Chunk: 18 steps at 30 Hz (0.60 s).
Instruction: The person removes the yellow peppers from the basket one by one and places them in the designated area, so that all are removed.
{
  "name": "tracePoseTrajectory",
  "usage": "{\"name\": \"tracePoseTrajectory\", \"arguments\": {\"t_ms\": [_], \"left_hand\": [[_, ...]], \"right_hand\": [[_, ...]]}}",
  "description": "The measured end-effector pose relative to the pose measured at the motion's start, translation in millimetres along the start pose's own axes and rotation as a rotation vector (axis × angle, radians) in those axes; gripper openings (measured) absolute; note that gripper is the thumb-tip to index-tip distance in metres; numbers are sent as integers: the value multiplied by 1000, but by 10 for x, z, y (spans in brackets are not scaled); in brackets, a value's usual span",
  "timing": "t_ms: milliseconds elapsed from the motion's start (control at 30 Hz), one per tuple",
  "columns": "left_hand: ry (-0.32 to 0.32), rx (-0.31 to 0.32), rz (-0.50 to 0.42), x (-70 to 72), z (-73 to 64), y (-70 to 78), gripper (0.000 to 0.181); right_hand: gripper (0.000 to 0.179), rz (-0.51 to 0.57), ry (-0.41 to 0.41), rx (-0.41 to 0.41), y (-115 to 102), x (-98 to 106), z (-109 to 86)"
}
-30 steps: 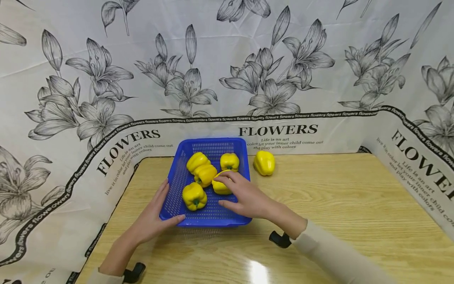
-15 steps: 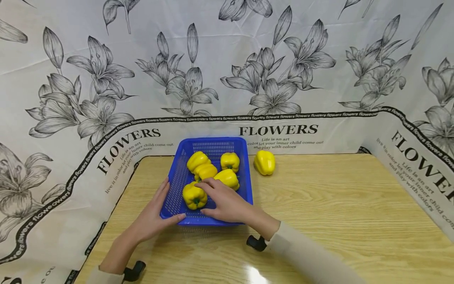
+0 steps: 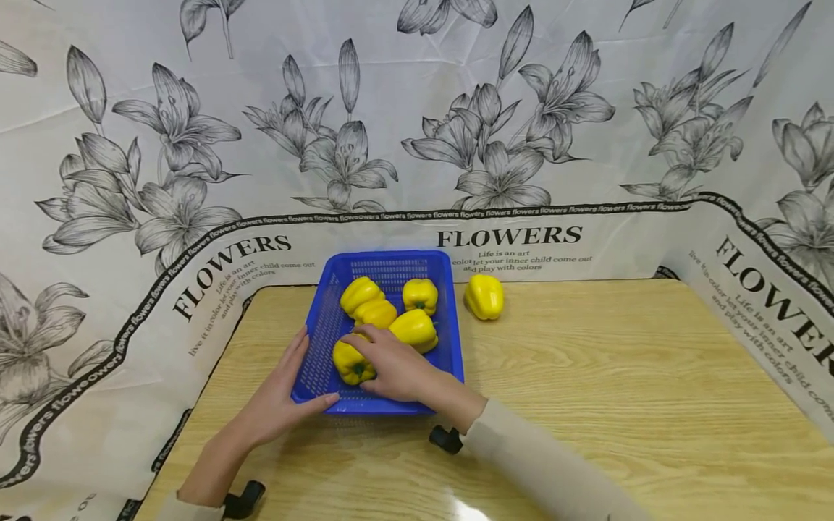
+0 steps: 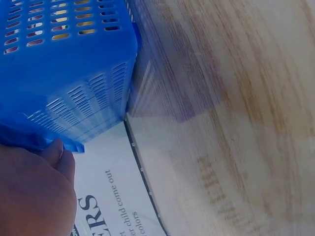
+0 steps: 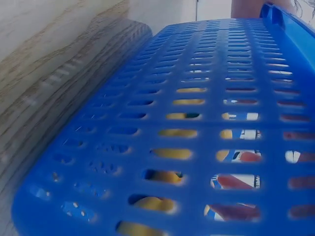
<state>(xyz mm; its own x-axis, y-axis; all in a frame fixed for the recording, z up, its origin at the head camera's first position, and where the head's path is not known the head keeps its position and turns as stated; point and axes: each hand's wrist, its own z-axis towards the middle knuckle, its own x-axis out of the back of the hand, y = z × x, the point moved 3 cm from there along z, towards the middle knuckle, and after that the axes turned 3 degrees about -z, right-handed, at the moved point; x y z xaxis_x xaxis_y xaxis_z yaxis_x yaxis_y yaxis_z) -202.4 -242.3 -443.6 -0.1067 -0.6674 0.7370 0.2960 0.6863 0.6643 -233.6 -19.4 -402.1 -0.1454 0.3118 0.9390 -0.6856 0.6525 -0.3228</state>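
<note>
A blue plastic basket (image 3: 445, 289) with slotted walls stands on the table, holding several yellow bell peppers. My left hand (image 3: 276, 398) holds the basket's near left corner, thumb over the front rim and fingers along the left side. The left wrist view shows those fingers at the basket's rim (image 4: 34, 140). Inside the basket, my right hand (image 3: 397, 369) has its fingers curled over the nearest bell pepper (image 3: 348, 362), thumb at its front. Another bell pepper (image 3: 417, 331) lies just beyond that hand. In the right wrist view, the slotted wall (image 5: 197, 142) mostly hides the hand and peppers.
One more yellow bell pepper (image 3: 485, 297) lies on the wooden table (image 3: 619, 376), right of the basket. A white cloth (image 3: 365, 166) printed with flowers hangs along the back and both sides. Two peppers (image 3: 363, 295) lean together at the basket's far left.
My right hand has let go of the pepper by the basket's right wall, which lies slightly farther back. It has moved left onto the nearest pepper. The left hand has stayed put.
</note>
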Motion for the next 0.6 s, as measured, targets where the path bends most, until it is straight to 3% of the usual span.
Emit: {"name": "tracePoseTrajectory", "arguments": {"t_ms": [333,600], "left_hand": [[-14,-6,19,31,-14,53,111],[-11,-11,18,36,-16,42,111]], "right_hand": [[74,-115,-71,-36,-6,-68,68],[68,-219,-61,-43,7,-155,97]]}}
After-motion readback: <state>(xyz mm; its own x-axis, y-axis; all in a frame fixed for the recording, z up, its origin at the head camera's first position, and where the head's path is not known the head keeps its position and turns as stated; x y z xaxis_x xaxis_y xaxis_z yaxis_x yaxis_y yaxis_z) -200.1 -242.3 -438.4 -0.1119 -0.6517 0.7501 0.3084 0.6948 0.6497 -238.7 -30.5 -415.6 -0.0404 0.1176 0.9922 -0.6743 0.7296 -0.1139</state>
